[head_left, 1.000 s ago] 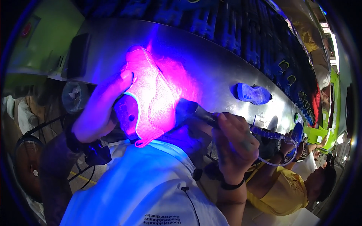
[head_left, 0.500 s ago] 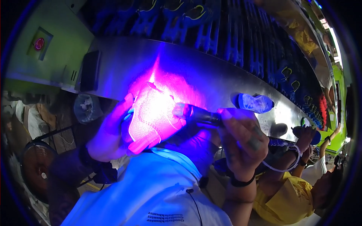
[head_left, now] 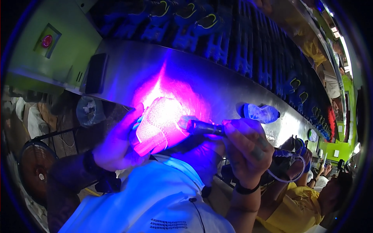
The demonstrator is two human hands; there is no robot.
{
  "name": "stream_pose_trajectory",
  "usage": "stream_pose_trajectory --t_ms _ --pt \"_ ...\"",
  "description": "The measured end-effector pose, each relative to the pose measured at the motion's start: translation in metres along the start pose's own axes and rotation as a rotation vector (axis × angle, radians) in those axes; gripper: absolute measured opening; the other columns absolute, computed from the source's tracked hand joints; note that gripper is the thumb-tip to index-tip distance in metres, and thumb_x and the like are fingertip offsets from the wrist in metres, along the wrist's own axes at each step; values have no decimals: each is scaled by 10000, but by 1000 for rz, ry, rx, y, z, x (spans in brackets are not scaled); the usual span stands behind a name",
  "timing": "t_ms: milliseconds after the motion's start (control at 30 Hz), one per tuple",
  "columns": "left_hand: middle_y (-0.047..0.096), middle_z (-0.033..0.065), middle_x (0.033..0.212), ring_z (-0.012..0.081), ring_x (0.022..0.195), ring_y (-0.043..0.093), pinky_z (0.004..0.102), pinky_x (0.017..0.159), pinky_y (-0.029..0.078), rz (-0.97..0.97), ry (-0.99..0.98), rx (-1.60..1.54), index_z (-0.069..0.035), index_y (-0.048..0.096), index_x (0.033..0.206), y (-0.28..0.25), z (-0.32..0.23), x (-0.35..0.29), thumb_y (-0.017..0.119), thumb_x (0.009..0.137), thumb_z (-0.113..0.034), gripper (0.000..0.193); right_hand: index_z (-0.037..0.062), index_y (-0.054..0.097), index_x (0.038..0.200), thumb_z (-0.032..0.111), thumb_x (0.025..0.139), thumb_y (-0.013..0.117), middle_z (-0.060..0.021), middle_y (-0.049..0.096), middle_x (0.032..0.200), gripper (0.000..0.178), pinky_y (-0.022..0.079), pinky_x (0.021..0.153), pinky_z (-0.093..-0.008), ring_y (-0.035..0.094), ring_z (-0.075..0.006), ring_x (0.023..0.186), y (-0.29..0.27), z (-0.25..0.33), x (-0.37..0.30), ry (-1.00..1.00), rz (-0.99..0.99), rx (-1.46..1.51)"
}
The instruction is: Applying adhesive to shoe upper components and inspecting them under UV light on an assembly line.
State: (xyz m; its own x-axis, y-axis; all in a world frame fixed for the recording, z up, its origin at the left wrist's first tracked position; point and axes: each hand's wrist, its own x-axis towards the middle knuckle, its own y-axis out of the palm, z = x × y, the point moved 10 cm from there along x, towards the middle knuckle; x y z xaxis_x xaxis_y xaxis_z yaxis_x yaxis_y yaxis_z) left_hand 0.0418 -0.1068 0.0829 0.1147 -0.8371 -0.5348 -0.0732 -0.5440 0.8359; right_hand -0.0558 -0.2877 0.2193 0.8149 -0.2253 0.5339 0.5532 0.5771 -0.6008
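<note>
In my left hand [head_left: 112, 149] is a mesh shoe upper [head_left: 159, 126], its surface glowing white and pink under strong violet light. The thumb and fingers hold its left side, where a few blue bits show. My right hand [head_left: 248, 149] grips a brush [head_left: 204, 128] with a thick dark handle. Its pale, stubby tip points left and comes right up to the upper's right edge; glare hides whether they touch. Farther right, a pale blue shoe sole [head_left: 261, 113] lies on the metal work surface [head_left: 221, 91].
Along the far side runs a rack [head_left: 186, 35] of dark shoes with yellow-edged openings. A green machine housing [head_left: 50, 50] with a red button stands at left, beside a dark flat case [head_left: 97, 73]. Below are a fan [head_left: 37, 174] and a plastic bag [head_left: 90, 110]. A co-worker in yellow [head_left: 297, 209] works at right.
The shoe upper has tilted and sits slightly lower, and the brush tip is a little lower too. At right, the co-worker's hands have shifted. The whole view has turned slightly.
</note>
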Motion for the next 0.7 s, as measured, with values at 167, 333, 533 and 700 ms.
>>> stream_pose_trajectory --t_ms 167,333,533,700 --pt "673 61 1061 163 776 632 291 535 485 -174 -22 31 -221 500 1453 -13 11 -7 483 1045 -539 517 72 770 1122 -36 717 768 -113 748 1062 420 586 784 -387 703 -324 954 0 -6 -8 1 -6 50" --pt "616 100 1147 190 902 639 293 687 536 -86 141 475 -187 463 1493 -26 7 -16 505 1061 -410 487 29 774 1112 57 796 763 -152 765 1043 317 550 817 -347 730 -271 924 5 -20 -25 98 29 62" --pt "609 108 1114 183 831 629 279 665 534 21 462 1230 -123 480 1461 7 -2 -26 531 1056 -311 449 0 769 1095 87 812 763 -165 755 1046 296 549 802 -343 719 -270 946 18 -37 -41 124 0 163" --pt "649 121 1046 176 638 608 250 551 516 169 -135 -162 -103 550 1357 -16 46 -9 555 1044 -290 365 29 764 1131 65 832 767 -148 744 1074 301 551 828 -349 708 -270 967 47 -67 -70 247 -43 334"
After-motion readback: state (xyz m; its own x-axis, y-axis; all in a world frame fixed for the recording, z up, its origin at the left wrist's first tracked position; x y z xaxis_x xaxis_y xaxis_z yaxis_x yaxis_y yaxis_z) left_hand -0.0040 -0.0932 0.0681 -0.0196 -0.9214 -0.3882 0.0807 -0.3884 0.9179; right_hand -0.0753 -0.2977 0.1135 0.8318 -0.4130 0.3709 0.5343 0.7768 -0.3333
